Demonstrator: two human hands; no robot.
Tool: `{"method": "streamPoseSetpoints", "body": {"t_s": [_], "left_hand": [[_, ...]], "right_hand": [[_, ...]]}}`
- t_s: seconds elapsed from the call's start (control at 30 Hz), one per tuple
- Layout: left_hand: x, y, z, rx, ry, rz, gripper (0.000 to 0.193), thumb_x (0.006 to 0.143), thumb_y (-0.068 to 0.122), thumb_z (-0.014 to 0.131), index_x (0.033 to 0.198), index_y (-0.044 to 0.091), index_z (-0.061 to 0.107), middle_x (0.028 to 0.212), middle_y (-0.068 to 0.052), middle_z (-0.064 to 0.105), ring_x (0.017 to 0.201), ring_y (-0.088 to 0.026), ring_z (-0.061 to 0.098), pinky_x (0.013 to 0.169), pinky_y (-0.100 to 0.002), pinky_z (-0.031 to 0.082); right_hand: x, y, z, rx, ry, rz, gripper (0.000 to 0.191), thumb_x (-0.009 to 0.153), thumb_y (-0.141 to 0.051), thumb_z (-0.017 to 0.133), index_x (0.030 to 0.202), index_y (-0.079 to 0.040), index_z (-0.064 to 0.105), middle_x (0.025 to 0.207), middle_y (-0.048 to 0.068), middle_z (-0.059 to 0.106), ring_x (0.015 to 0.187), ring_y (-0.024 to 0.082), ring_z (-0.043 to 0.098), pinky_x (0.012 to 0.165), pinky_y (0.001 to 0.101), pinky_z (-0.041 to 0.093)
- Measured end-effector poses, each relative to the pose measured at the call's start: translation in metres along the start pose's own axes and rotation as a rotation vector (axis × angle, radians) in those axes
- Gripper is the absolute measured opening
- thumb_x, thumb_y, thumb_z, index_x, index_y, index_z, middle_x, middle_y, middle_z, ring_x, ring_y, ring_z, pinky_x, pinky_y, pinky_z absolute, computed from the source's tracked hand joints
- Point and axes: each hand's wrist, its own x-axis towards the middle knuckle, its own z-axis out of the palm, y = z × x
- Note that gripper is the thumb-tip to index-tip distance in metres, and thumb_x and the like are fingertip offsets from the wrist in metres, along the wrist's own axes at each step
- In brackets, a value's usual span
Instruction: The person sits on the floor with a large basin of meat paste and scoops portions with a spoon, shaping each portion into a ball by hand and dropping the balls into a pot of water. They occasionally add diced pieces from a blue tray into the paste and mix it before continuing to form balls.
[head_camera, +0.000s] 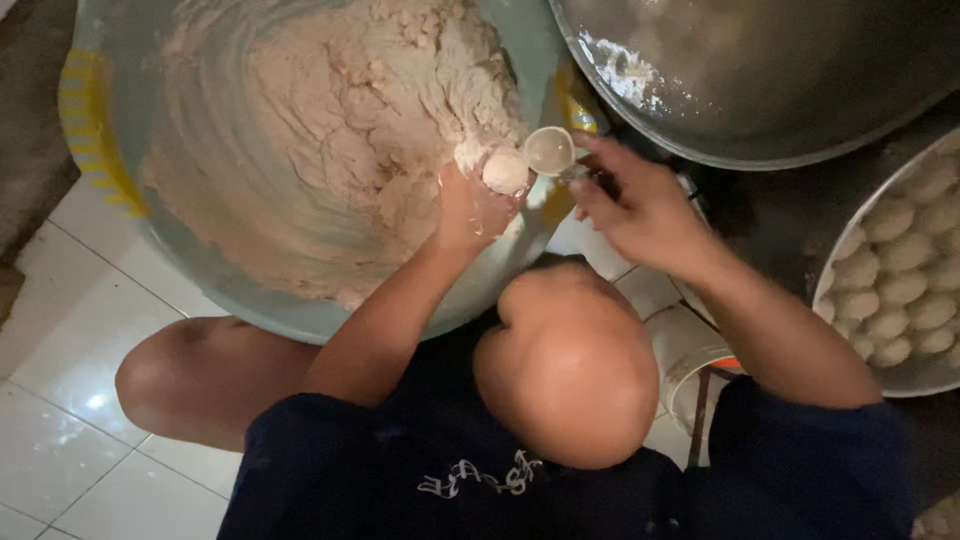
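- Nearest the camera, a bare head (568, 375) and dark blue shirt (400, 470) were seen from above, with a bent knee (200, 375) resting on the white tiled floor (60, 330) below the big bowl.
- A large pale-blue bowl (190, 130) was taken as the landmark; it was filled with a heap of pale, shaggy dough (350, 110), and a yellow band was seen on its outer wall.
- The left hand (475, 205) was held over the near rim of the bowl, its fingers curled shut around a small round lump of dough (505, 170).
- The lump was seen bulging out at the top of the closed fingers, touching the edge of the dough heap.
- The right hand (640, 210) was held just beyond the bowl's rim on its right side, with the fingers pinched on the handle of a small round scoop (549, 151).
- The scoop's cup was held just beside the lump, close against it; whether the two touched could not be told.
- A wide metal basin (760, 90), dusted with flour, was set to the right of the bowl, further up.
- A metal tray (850, 365) of shaped dough balls (900, 270) was placed well to the right of the bowl.
- A white bucket (690, 355) was seen below the right forearm, between bowl and tray.
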Motion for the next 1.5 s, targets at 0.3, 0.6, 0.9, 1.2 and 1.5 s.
{"method": "streamPoseSetpoints", "body": {"t_s": [0.3,0.6,0.9,1.2,1.5], "left_hand": [[-0.002,-0.005,0.004,-0.136,-0.209,-0.193,0.024,0.068,0.019,0.078,0.082,0.001,0.071,0.075,-0.022,0.068,0.077,-0.042,0.069,0.068,-0.048,0.055],[-0.026,-0.094,-0.016,0.142,-0.225,-0.094,0.03,0.074,0.026,0.084,0.073,0.002,0.066,0.07,-0.022,0.062,0.07,-0.044,0.062,0.066,-0.052,0.05],[0.064,-0.117,-0.043,0.418,0.143,0.006,0.051,0.081,0.04,0.083,0.054,0.001,0.062,0.051,-0.02,0.054,0.049,-0.039,0.057,0.054,-0.049,0.049],[0.025,-0.082,-0.013,0.044,-0.278,-0.466,0.045,0.093,0.042,0.063,0.097,-0.001,0.071,0.085,-0.026,0.066,0.081,-0.043,0.066,0.072,-0.05,0.051],[-0.009,-0.053,0.014,0.204,-0.084,0.057,0.03,0.088,0.039,0.069,0.093,0.009,0.07,0.09,-0.013,0.071,0.083,-0.036,0.068,0.08,-0.054,0.053]], "right_hand": [[0.011,0.012,0.017,0.335,-0.179,0.148,0.049,0.103,-0.012,0.057,0.152,-0.009,0.051,0.101,0.003,0.067,0.069,0.006,0.055,0.057,0.023,0.045],[0.008,0.018,-0.072,0.268,0.201,0.067,0.024,0.11,-0.012,0.058,0.132,-0.004,0.063,0.106,0.004,0.07,0.076,0.012,0.06,0.065,0.0287,0.047],[0.017,0.058,-0.135,-1.292,0.455,-0.264,0.015,0.11,-0.006,0.072,0.125,-0.004,0.073,0.097,0.017,0.072,0.093,0.034,0.072,0.082,0.0398,0.058],[-0.005,0.017,-0.1,-0.637,0.478,-0.221,0.022,0.108,-0.002,0.069,0.127,0.001,0.059,0.106,0.014,0.068,0.096,0.02,0.068,0.084,0.0345,0.055],[0.009,-0.015,-0.012,0.105,-0.001,0.058,0.024,0.103,-0.01,0.064,0.126,-0.004,0.062,0.098,0.007,0.068,0.078,0.013,0.065,0.068,0.0292,0.054]]}}
